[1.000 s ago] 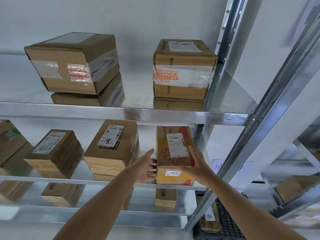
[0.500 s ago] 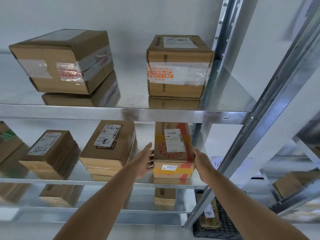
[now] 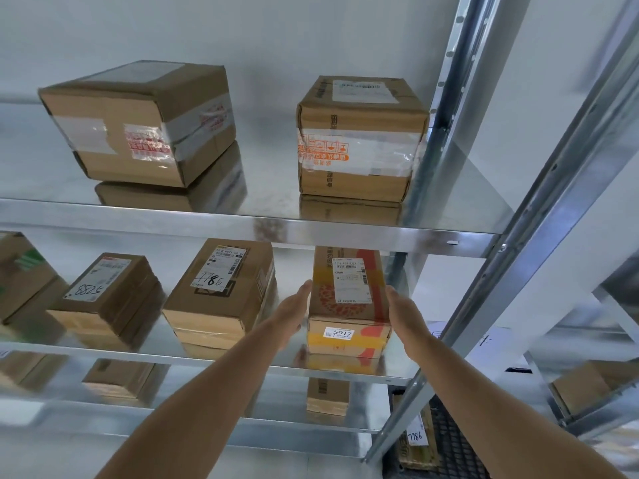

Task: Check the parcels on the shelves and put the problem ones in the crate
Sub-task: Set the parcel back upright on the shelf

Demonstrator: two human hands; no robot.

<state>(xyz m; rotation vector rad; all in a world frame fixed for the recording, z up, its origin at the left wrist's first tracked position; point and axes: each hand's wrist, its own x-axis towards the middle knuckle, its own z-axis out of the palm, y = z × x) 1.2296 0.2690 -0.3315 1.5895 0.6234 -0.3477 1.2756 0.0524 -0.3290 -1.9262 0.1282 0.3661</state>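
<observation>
Head: steel shelving (image 3: pixel 311 233), white wall (image 3: pixel 242 29).

bright, even light; blurred edges

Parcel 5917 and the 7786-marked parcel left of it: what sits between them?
Head view: only the left hand, laid flat along parcel 5917; otherwise bare shelf beside the 7786 parcel.

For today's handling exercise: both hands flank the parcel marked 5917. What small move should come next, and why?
Probably draw both hands back: the left hand and right hand lie open beside the 5917 parcel, which rests flat on the shelf.
</observation>
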